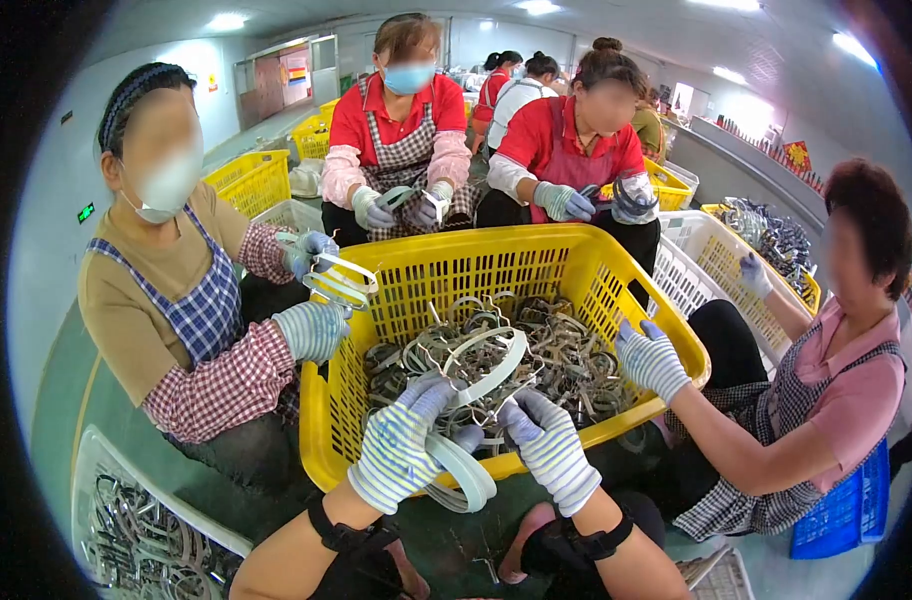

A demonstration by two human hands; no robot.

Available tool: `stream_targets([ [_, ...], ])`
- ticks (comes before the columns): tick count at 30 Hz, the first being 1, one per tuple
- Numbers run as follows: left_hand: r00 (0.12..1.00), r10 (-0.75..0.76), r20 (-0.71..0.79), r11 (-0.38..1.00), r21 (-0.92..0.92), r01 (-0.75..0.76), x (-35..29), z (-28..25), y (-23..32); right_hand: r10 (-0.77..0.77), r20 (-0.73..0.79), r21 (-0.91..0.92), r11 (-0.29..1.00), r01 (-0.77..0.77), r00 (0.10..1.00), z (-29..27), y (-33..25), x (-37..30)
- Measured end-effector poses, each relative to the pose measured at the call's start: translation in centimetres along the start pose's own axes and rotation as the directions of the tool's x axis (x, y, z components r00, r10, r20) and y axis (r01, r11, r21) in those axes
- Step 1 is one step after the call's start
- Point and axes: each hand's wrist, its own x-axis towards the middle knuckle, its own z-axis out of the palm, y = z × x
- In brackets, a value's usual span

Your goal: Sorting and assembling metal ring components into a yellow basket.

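Note:
My left hand (406,432), in a striped, blue-tipped work glove, is closed on several curved metal bands. One loop, a pale metal band (503,372) with thin wire ends, rises above my fingers. Below the same hand hang further flat grey metal bands (469,478). My right hand (553,448), gloved alike, has its fingertips pinched at the wire end of the raised band. Both hands are over the near edge of a yellow slotted crate (321,440). Inside it lies a tangled heap of similar metal bands (576,365).
Co-workers sit around the crate; one at left holds several metal bands (341,283) over its edge. At right, another person's gloved hand (652,360) is near the rim. A white crate of metal parts (161,500) stands at lower left, a blue crate (844,505) at right.

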Motion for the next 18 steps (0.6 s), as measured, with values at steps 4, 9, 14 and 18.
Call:
stream_targets([
  [4, 0.999, 0.025, -0.030, 1.000, -0.015, -0.026, 0.4, -0.3, 0.6, 0.006, -0.023, 0.063, 0.998, -0.005, 1.000, -0.4, -0.8, 0.0],
  [9, 0.972, -0.031, -0.232, 0.999, -0.037, 0.023, 0.3, 0.3, -1.4, 0.143, 0.180, 0.339, 0.920, -0.198, 0.973, -0.3, -2.4, -0.6],
  [14, 0.979, -0.199, -0.045, 0.942, -0.283, 0.179, 0.1, -0.5, -1.3, 0.129, 0.260, 0.292, 0.934, -0.205, 0.957, -0.6, -2.7, -0.6],
  [18, 0.989, -0.031, -0.146, 0.998, -0.067, 0.022, 0.4, -1.1, -0.2, 0.171, 0.272, 0.306, 0.918, -0.254, 0.947, -0.7, -2.3, -0.6],
])
